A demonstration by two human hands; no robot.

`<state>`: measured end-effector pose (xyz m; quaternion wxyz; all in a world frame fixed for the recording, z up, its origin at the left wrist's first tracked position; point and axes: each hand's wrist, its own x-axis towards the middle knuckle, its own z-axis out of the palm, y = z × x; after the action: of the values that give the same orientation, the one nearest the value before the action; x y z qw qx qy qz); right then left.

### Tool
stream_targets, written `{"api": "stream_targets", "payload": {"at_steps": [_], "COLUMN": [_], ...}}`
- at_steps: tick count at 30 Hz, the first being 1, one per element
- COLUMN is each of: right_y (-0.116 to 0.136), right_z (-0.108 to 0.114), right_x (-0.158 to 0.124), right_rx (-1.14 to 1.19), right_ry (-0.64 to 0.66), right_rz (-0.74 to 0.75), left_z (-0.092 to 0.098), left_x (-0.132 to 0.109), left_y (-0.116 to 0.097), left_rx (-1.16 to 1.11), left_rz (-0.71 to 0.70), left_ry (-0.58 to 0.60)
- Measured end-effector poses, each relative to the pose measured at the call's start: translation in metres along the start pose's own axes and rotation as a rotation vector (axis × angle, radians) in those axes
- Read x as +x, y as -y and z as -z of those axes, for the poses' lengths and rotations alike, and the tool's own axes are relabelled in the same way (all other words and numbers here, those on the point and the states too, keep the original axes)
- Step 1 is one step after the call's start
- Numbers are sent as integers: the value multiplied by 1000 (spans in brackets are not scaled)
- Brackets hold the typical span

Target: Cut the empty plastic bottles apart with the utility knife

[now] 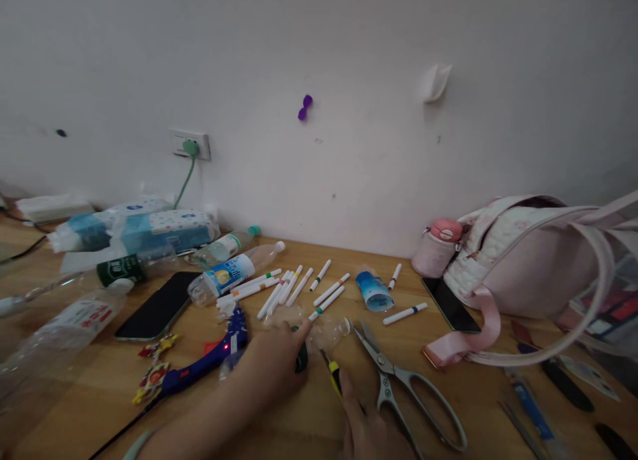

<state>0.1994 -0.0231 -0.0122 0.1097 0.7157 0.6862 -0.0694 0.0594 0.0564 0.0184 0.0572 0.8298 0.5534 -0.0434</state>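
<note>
My left hand [276, 357] presses down on a clear plastic bottle [329, 332] that lies on the wooden table, its fingers around the body. Part of a dark green label shows beside the fingers, and the white-capped neck points right. In my right hand [366, 427] is a yellow and black utility knife [335, 373], its blade tip touching or very close to the bottle's near side. Large metal scissors [386, 367] lie just right of the knife. A blue hot glue gun [209, 367] rests left of my left forearm.
Several white markers [299, 287] lie behind the bottle, near a blue cut bottle piece [373, 290]. To the left are more plastic bottles [234, 274], a phone [159, 305] and tissue packs [164, 229]. At right stand a pink flask [436, 247] and a bag [528, 267].
</note>
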Motion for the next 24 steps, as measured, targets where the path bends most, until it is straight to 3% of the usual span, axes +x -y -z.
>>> {"api": "stream_targets", "payload": {"at_steps": [3,9,12,16,24], "right_y": [0,0,1,1,7], "right_z": [2,-1,-1,2,0], "right_x": [2,4,4,2,-1], "right_rx": [33,106,90,97,-5], "right_ry": [13,-88,-84,-123,-63], "right_rz": [-29,65,25,83,4], "left_z": [4,7,9,16,18], "left_x": [2,5,5,4,4], "left_y": [11,29,33,36,41], "left_rx": [-80,-217,-278,-353,-414], "left_rz": [-22,-47,-32,-27,-9], "left_ry": [6,67,102,167,221]}}
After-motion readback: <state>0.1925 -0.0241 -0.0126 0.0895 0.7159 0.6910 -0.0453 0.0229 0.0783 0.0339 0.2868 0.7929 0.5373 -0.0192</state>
